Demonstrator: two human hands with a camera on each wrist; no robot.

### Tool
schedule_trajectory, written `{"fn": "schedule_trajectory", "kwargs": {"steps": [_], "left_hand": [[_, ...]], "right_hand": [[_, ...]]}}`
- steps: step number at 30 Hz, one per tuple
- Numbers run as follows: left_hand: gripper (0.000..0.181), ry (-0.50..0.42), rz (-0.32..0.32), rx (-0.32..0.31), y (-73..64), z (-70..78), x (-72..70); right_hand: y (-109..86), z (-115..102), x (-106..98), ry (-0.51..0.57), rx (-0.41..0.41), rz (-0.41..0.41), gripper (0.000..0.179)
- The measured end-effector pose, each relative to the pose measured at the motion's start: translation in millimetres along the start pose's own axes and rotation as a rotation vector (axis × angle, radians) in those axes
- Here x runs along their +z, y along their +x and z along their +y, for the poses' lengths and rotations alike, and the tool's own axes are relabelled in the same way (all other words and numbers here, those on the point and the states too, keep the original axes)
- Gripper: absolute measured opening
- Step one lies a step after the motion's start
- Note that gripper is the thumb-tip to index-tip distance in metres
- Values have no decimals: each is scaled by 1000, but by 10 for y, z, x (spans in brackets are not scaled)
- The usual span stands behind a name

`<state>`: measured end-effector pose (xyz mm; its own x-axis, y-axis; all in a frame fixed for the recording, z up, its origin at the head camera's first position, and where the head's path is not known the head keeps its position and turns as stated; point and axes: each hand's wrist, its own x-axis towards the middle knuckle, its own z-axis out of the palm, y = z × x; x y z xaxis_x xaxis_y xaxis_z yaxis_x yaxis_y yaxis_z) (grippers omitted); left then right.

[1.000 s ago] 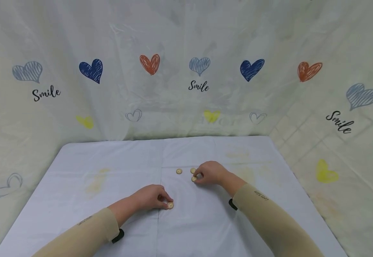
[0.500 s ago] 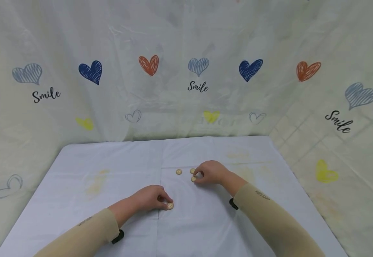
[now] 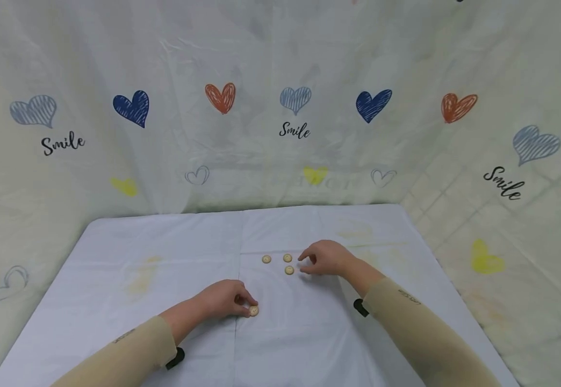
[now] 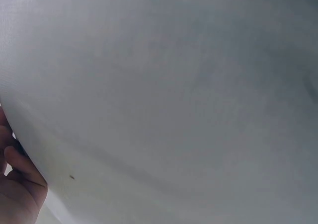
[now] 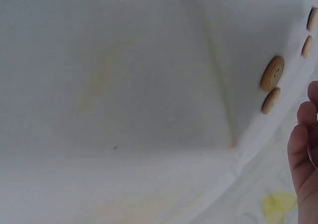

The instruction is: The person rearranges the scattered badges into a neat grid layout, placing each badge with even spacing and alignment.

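Note:
In the head view my left hand (image 3: 226, 299) pinches a round wooden button (image 3: 253, 310) between thumb and fingers, low over the table. Farther back and to the right lie three more buttons: a left one (image 3: 266, 259), a rear right one (image 3: 287, 258) and one just in front of it (image 3: 289, 270). My right hand (image 3: 326, 258) holds nothing, its thumb and fingers parted just right of that front button. The right wrist view shows a button with small holes (image 5: 273, 73) and others near it. In the left wrist view only part of the left hand (image 4: 22, 184) shows; its button is hidden.
A white cloth (image 3: 164, 236) with faint yellowish stains and creases covers the table. Behind it and to the sides hangs a pale curtain (image 3: 251, 150) printed with hearts and the word Smile. Both forearms wear beige sleeves (image 3: 130, 349) and dark wrist straps.
My right hand has let go of the front right button and drawn back to the right, its fingers spreading. The left hand stays at its button. The head view has shifted slightly.

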<state>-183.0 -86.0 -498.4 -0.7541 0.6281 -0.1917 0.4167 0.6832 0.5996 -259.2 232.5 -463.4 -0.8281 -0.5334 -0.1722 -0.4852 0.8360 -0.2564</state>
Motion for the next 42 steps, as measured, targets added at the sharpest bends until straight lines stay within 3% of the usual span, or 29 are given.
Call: {"fn": "schedule_trajectory", "kwargs": {"steps": [13,19,26,42], "left_hand": [[22,-5,13,14,-19,7,0],[21,6,17,16,-37,-3,-7],[21,25,10,32,-39,-32,-13],[26,49,15,55,-51,-7,-22]], "right_hand": [[-346,302,-153,76,87,63,31],[-328,351,-77,123,103,38,30],[-294,370,26,92,82,-18,28],[-248,386,96,50,30,-23,22]]}}
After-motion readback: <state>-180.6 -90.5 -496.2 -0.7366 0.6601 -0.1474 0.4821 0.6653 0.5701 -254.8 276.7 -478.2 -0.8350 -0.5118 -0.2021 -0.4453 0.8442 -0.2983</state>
